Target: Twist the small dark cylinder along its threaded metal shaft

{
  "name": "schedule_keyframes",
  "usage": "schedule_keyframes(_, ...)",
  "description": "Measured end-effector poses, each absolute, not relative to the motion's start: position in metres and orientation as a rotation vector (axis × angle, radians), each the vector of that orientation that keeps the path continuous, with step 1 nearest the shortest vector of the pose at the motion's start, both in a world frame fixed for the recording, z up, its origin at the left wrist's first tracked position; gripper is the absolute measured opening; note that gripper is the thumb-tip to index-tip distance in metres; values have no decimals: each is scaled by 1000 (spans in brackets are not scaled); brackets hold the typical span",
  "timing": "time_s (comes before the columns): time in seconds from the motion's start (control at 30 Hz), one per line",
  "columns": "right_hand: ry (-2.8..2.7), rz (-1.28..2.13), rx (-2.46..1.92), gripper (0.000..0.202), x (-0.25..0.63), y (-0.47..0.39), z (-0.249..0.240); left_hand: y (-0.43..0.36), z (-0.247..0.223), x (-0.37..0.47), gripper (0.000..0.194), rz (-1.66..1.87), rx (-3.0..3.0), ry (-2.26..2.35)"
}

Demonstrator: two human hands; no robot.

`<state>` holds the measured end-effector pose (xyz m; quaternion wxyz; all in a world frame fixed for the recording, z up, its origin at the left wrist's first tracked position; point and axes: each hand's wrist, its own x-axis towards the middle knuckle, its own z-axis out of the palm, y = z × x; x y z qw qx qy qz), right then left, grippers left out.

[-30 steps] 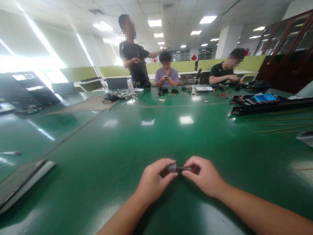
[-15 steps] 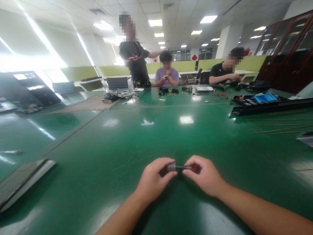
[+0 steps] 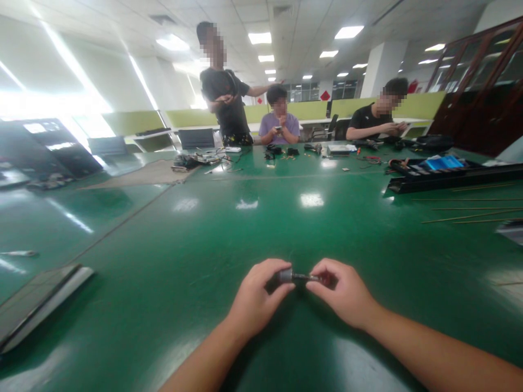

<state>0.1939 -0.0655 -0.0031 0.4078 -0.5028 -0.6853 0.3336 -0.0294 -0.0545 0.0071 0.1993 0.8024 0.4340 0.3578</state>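
Grey cylinder: lower centre of the frame, clamped between thumb and fingers of the left hand, directly at its right-hand side. Thin dark shaft: long axis nearly level across the frame, running from the cylinder to the right hand, whose fingertips are closed on its far end. Neither hand is nearer; each is in contact. Fit inside the cylinder: cannot tell.

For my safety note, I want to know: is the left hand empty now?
No, the left hand holds a grey cylindrical piece between its thumb and fingers.
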Motion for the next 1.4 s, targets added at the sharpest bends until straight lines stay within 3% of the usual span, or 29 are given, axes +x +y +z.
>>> schedule_keyframes(1.4, -1675, 866, -1290, 13, 195, -67, -2, -55, 11, -32, 28, 1073, 2267, 1201)
